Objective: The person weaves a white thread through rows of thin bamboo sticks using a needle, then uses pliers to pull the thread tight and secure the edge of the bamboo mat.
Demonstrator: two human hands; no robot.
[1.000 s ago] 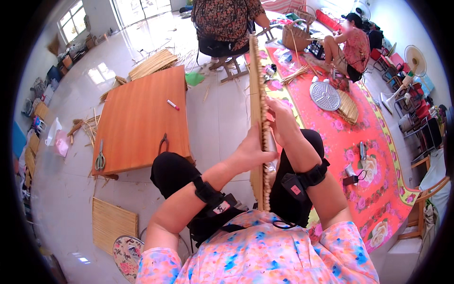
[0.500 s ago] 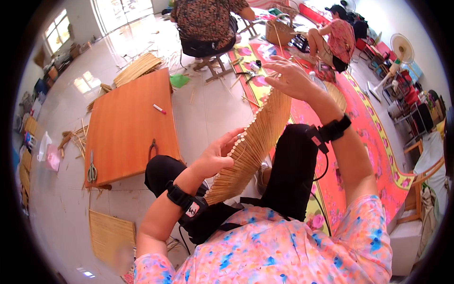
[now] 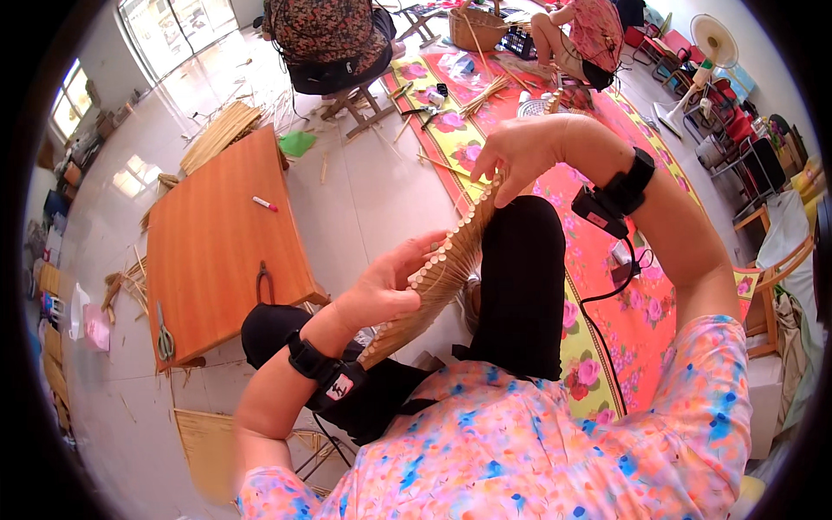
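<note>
Between my knees stands a mat of thin tan strips (image 3: 444,286), tilted, with a row of pale round ends along its upper edge. My left hand (image 3: 386,282) grips that edge near its lower left part, thumb on the near side and fingers on the far side. At the far upper end my right hand (image 3: 524,156) has its thumb and fingers closed on the edge. The mat's lower part is hidden behind my left forearm and leg.
An orange wooden table (image 3: 217,225) on my left holds scissors (image 3: 165,334), pliers (image 3: 264,282) and a marker (image 3: 264,204). A red floral floor mat (image 3: 659,347) lies at right. Two people sit ahead, near a wicker basket (image 3: 477,30). Behind them stands a fan (image 3: 712,43).
My right hand has come down onto the mat's far end, its fingers now bent around the edge. The mat is turned more edge-up, and my left hand keeps its grip.
</note>
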